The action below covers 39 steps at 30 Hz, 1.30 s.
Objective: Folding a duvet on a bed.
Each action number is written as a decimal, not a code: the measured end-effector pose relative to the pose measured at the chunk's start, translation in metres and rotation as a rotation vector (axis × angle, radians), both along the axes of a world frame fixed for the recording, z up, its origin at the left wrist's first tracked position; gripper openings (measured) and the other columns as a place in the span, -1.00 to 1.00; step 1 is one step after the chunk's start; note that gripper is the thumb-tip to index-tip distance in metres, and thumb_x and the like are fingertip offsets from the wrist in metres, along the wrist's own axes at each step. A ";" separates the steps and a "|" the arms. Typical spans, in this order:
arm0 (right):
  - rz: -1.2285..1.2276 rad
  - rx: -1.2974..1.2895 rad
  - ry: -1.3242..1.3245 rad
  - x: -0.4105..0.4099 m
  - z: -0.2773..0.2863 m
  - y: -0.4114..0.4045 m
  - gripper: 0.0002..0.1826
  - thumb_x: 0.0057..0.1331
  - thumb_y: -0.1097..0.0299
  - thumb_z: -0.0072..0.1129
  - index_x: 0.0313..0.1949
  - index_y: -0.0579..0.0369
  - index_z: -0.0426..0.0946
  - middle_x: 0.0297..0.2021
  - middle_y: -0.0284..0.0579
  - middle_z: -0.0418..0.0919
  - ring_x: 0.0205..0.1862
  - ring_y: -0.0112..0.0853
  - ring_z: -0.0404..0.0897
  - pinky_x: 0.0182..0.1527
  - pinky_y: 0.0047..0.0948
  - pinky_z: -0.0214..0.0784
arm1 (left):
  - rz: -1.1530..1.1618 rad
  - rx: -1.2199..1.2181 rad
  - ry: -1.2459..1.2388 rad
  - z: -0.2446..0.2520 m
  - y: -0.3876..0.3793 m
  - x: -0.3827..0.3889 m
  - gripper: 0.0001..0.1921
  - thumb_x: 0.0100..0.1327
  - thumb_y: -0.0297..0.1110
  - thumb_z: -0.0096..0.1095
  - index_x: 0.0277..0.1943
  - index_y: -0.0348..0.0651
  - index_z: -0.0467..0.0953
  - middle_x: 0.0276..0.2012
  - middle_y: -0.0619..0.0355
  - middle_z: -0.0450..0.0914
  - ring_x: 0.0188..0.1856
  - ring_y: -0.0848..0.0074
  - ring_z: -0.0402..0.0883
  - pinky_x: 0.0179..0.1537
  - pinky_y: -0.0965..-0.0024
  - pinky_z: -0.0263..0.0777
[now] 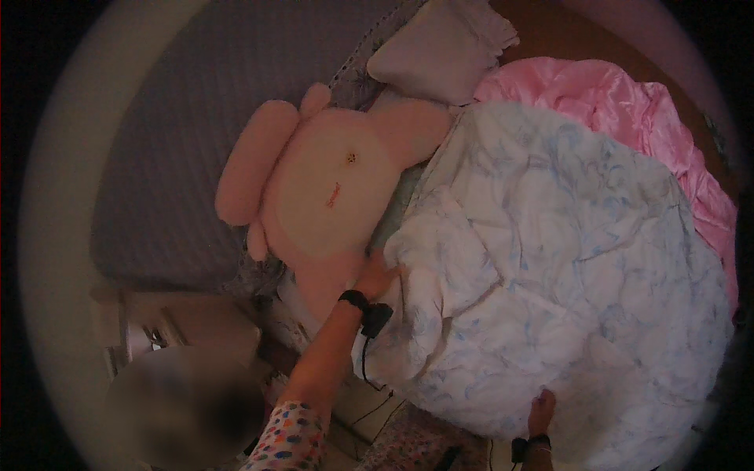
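A white quilt (542, 253) with a faint blue pattern covers the bed on the right, its near left corner folded and bunched. My left hand (380, 277), with a black strap and a small device at the wrist, is at the quilt's left edge; its fingertips are partly hidden by the cloth, so its grip is unclear. At the quilt's near edge is my right hand (543, 406), small in view, its fingers against the fabric; whether it grips cannot be told. A pink plush toy (336, 182) with a cream belly lies left of the quilt, beside my left hand.
Behind the quilt lies pink satin bedding (618, 94). A pale pillow (436, 53) rests at the top. The grey padded headboard (171, 165) rises at the left, with a bedside cabinet (188, 324) below it. A blurred round object (182, 406) blocks the lower left.
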State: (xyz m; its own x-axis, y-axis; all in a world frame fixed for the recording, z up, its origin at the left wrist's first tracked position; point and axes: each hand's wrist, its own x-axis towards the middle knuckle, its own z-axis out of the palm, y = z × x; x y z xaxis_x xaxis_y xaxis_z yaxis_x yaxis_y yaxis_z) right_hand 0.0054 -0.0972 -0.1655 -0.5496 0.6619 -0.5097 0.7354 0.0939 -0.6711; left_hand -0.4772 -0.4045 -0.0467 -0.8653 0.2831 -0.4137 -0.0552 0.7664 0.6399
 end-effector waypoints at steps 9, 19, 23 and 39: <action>0.062 -0.006 0.211 -0.099 0.072 -0.032 -0.57 0.24 0.49 0.01 0.12 0.23 0.26 0.07 -0.02 0.31 0.06 -0.28 0.35 0.09 -0.36 0.23 | -0.520 -0.469 -0.122 0.047 0.002 0.134 -0.20 0.10 0.09 0.16 0.30 -0.20 0.08 0.13 -0.21 0.33 0.06 -0.08 0.42 0.04 0.09 0.32; 0.430 -0.370 0.215 -0.282 0.083 -0.136 -0.09 0.15 0.20 0.25 0.30 0.26 -0.15 0.24 0.24 0.08 0.24 -0.08 0.19 0.19 -0.22 0.14 | -0.154 -0.148 0.019 -0.004 -0.001 0.179 -0.26 0.12 -0.10 0.20 0.27 -0.25 0.06 0.13 -0.26 0.30 0.06 -0.16 0.37 0.01 0.08 0.34; 0.704 -0.037 0.363 -0.304 0.078 -0.150 -0.04 0.08 0.20 0.29 0.28 0.34 -0.13 0.20 0.31 0.11 0.23 0.03 0.17 0.20 -0.15 0.11 | 0.017 -0.202 -0.145 -0.036 -0.014 0.184 -0.21 0.05 -0.20 0.29 0.28 -0.25 0.03 0.20 -0.26 0.21 0.13 -0.17 0.29 0.03 0.06 0.34; 0.110 -0.268 0.300 -0.335 0.004 -0.131 -0.63 0.20 0.50 -0.08 0.02 0.31 0.31 -0.06 0.09 0.42 -0.03 -0.17 0.41 0.04 -0.30 0.24 | -0.139 -0.088 0.039 -0.026 -0.025 0.235 -0.51 0.08 -0.41 0.16 0.11 -0.22 0.27 0.02 -0.12 0.37 0.07 0.03 0.35 -0.03 0.11 0.38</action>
